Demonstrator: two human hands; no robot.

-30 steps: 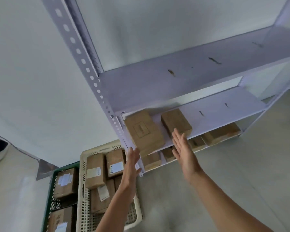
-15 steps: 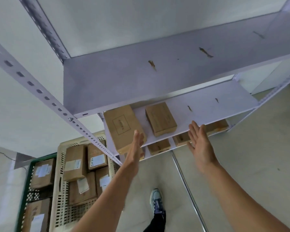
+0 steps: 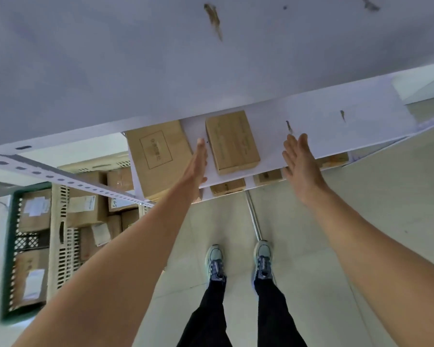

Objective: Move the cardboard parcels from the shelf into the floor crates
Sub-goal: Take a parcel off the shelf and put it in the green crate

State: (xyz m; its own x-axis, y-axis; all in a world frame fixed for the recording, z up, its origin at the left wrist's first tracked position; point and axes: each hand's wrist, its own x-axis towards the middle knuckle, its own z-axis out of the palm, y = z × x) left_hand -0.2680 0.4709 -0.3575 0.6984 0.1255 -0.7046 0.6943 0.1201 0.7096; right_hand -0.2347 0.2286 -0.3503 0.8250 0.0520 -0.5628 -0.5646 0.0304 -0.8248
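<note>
Two cardboard parcels lie on the white middle shelf (image 3: 311,126): a larger one (image 3: 158,156) at the left end and a smaller one (image 3: 232,141) beside it. My left hand (image 3: 197,164) reaches edge-on into the gap between them, fingers straight, holding nothing. My right hand (image 3: 300,164) hovers open at the shelf's front edge, right of the smaller parcel and apart from it. The hands flank the smaller parcel. On the floor at left stand a cream crate (image 3: 60,236) and a green crate (image 3: 10,246), both holding labelled parcels.
A wide upper shelf (image 3: 161,71) overhangs most of the view. A perforated upright post (image 3: 60,175) crosses at the left. More parcels (image 3: 227,187) sit on the bottom shelf. My feet (image 3: 238,261) stand on pale floor tiles beside a metal rod (image 3: 253,216).
The view has tilted down and closer to the shelf. Both hands have advanced, the left into the gap between the two parcels, the right to the shelf's front edge.
</note>
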